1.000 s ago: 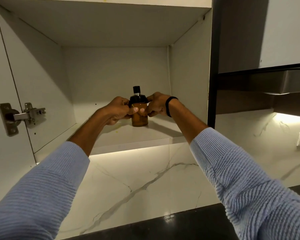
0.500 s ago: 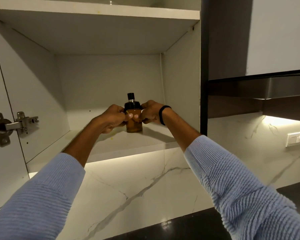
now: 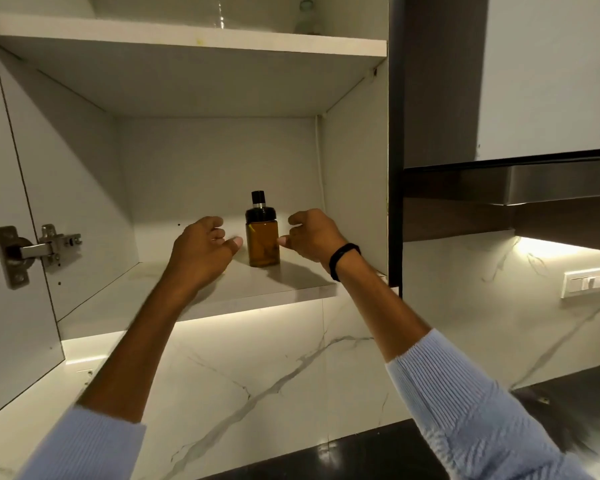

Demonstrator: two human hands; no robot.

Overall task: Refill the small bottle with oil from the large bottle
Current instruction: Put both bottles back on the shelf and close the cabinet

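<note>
The small amber bottle [image 3: 263, 240] with a black cap and spout stands upright on the lower shelf [image 3: 222, 292] of the open wall cabinet, filled with oil. My left hand [image 3: 203, 251] hovers just left of it with loosely curled fingers, its thumb a small gap from the glass. My right hand [image 3: 310, 237], wearing a black wristband, is just right of the bottle with relaxed fingers; the thumb tip is very close to the bottle's side. Neither hand holds it. The large bottle is not in view.
An upper shelf [image 3: 187, 39] carries glass items at the top edge. The open cabinet door with its metal hinge [image 3: 21, 252] is at the left. A dark range hood [image 3: 506, 181] sits to the right, a wall socket [image 3: 589, 280] below it, and the black countertop [image 3: 361, 452] at the bottom.
Both hands let go of the small bottle and drew apart to its sides. The bottle now stands alone on the shelf. The camera has tilted up, showing the upper shelf.
</note>
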